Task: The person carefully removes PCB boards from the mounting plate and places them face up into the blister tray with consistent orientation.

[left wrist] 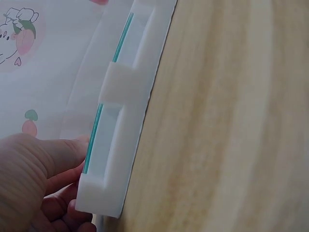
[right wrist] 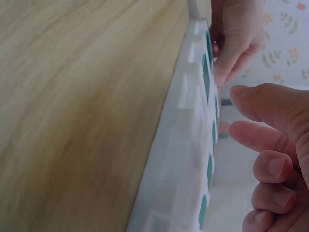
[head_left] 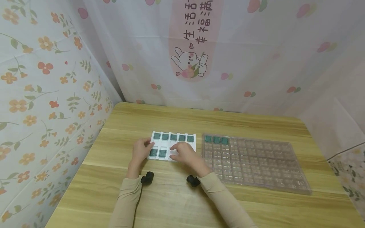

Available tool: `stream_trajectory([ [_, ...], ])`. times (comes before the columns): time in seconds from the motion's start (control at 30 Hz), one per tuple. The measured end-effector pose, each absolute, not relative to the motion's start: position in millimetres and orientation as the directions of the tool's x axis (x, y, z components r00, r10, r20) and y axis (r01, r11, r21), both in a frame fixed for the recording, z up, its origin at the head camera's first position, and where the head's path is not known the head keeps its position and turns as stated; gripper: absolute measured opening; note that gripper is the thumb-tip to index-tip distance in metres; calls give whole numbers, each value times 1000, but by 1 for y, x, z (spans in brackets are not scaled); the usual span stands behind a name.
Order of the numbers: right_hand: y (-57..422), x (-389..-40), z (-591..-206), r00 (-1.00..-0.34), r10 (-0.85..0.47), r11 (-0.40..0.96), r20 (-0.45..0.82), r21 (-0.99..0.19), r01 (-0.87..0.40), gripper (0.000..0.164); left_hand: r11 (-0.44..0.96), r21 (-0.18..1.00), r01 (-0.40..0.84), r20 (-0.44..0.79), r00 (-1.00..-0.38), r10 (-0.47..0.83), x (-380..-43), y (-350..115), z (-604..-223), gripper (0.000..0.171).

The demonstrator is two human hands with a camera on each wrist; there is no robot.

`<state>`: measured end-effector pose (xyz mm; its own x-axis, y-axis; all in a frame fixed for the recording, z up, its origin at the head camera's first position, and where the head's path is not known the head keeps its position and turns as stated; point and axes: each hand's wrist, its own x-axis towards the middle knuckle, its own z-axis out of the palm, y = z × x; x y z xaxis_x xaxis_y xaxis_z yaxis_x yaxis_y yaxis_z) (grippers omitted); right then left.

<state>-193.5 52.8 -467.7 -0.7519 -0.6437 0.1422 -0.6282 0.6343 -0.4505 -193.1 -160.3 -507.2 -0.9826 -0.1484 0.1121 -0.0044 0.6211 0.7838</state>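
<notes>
A white tray [head_left: 157, 144] with square pockets lies on the table and holds thin green square chips [head_left: 173, 137]. Its far row has several of them; two more show in the near row at the left. My left hand [head_left: 141, 151] grips the tray's left end, the thumb on top beside a near-row chip [left wrist: 92, 140] and the other fingers curled at the edge. Over the near side hovers my right hand [head_left: 183, 153], thumb and index finger apart with nothing between them; its remaining fingers are loosely curled. This hand hides the tray's near right part.
Right of the white tray lies a clear plastic tray [head_left: 256, 161] with many pockets and three green chips [head_left: 216, 139] in its far left corner. Black wrist cameras [head_left: 147, 178] sit at both wrists. A printed curtain [head_left: 242, 63] hangs behind the wooden table [head_left: 171, 202].
</notes>
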Motion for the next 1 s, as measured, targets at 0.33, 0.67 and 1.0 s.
stream_trajectory([
  [0.33,39,-192,-474,-757,-629,651,178,-413,-637,23,631,776,-4,108,-984,-140,-194,-161,-507,29],
  [0.67,27,-189,-476,-746,-639,665,186,-353,-658,24,615,788,4,116,-983,-142,-194,-162,-511,27],
  [1.0,17,-187,-479,-770,-607,713,198,-292,-637,26,614,789,14,124,-983,-137,-193,-161,-510,27],
])
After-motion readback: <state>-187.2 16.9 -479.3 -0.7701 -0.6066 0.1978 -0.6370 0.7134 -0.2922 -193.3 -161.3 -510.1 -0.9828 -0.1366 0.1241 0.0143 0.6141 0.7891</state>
